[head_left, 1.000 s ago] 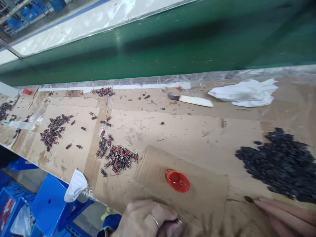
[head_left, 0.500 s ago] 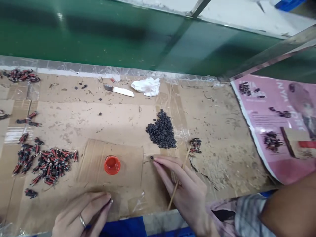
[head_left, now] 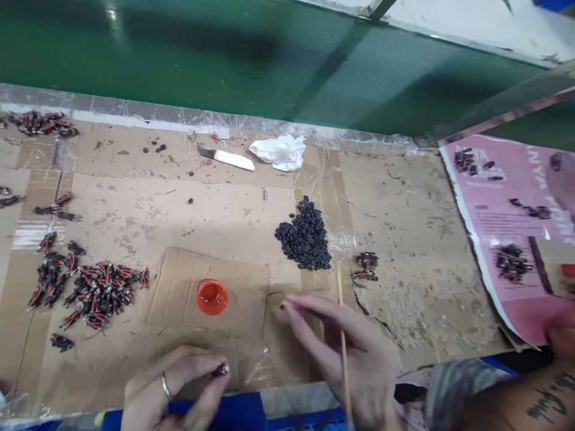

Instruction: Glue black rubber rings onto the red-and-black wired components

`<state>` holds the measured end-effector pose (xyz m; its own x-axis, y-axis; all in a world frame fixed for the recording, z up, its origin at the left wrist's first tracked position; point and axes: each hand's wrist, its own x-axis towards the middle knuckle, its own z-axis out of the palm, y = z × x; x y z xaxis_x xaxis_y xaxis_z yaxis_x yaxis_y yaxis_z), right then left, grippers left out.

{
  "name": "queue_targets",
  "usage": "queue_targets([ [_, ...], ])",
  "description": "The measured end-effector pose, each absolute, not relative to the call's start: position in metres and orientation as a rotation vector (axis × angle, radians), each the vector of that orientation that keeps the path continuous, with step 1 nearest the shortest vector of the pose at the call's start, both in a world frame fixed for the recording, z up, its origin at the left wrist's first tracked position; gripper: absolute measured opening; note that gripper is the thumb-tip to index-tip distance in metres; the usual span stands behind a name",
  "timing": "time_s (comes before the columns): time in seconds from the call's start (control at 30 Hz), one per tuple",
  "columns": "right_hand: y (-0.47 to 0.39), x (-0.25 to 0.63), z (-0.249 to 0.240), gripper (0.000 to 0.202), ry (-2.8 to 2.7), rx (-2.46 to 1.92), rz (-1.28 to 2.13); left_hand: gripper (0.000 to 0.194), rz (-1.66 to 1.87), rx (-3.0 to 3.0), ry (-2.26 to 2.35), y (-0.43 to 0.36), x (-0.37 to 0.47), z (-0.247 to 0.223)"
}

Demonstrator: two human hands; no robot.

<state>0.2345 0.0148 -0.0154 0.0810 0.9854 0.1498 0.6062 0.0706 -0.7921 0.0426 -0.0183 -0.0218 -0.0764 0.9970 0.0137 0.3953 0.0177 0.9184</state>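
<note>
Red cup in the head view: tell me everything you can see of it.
The red cup is small, round and open-topped, with a glossy, plastic-looking wall and a thin rim. It stands upright on a separate cardboard piece laid over the worktop covering. It sits just beyond the fingertips of the left hand and to the left of the right hand; neither touches it. Whether anything is inside cannot be told through the reflections.

Left hand (head_left: pixel 175 386) pinches a little dark piece (head_left: pixel 220 370), right hand (head_left: pixel 348 353) has a wooden stick (head_left: pixel 344 353) plus some tiny bit (head_left: pixel 283 305) pinched up front. Red cup (head_left: pixel 212 311) sits on a cardboard piece (head_left: pixel 245 290), pile of black discs (head_left: pixel 306 237) off to its right.
</note>
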Motion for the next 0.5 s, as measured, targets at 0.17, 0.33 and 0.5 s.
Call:
queue_targets([
  [0.17,-0.007,0.205,-0.015,0.019,-1.391,-1.325,1.107,0.011,1.034,1.412,1.356,-0.018,0.053,-0.023],
  [0.33,-0.019,0.197,-0.018,0.031,-1.277,-1.328,1.232,0.020,1.014,1.416,1.278,-0.015,0.048,-0.021],
  [0.5,-0.024,0.198,-0.020,0.034,-1.343,-1.308,1.168,0.031,1.004,1.409,1.254,-0.016,0.046,-0.022],
])
